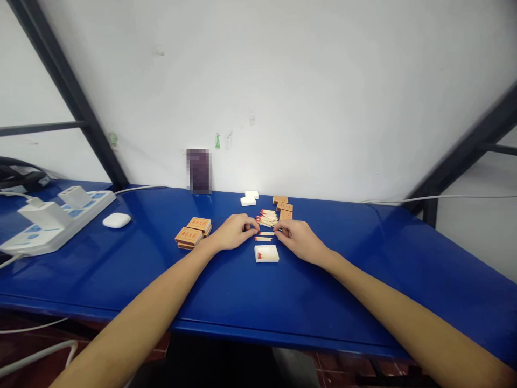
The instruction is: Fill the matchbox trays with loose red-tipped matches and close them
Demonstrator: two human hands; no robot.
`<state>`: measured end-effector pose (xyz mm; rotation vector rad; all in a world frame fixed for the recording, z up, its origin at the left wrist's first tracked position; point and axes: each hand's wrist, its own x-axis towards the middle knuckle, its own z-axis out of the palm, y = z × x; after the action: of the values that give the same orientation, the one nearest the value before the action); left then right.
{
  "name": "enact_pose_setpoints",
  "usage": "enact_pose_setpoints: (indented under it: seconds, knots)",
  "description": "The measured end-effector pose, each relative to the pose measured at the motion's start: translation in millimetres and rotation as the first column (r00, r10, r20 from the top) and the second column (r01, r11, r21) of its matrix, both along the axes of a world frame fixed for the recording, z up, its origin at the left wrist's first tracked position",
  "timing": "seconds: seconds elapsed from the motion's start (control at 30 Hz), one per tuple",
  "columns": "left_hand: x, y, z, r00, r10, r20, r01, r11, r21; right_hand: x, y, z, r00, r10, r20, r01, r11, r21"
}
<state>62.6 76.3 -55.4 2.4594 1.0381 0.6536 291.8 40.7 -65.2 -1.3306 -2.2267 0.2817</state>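
Observation:
Between my hands lie a few loose matchsticks (264,239) with red heads pointing left. My left hand (236,231) has its thumb and forefinger pinched at the red-head end of the upper matchsticks (266,233). At their plain end, the bent fingers of my right hand (298,240) close in the same way. Just beyond the fingertips is a heap of matchsticks (267,218). Nearer to me sits a white matchbox tray (267,258), with several matchsticks lying inside along its left part.
Orange matchboxes (189,236) are stacked left of my left hand. More matchboxes (285,207) lie behind the heap, beside two white trays (248,201). A white earbud case (117,220) and a power strip (60,226) occupy the left of the blue table (323,307).

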Motion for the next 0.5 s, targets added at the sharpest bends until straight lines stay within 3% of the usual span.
enact_pose_setpoints:
  seconds: [0.5]
  knots:
    - [-0.1,0.5,-0.4,1.0,0.001,-0.002,-0.001,1.0,0.011,-2.8,-5.2,4.6,1.0,0.026,0.014,-0.026,1.0,-0.016]
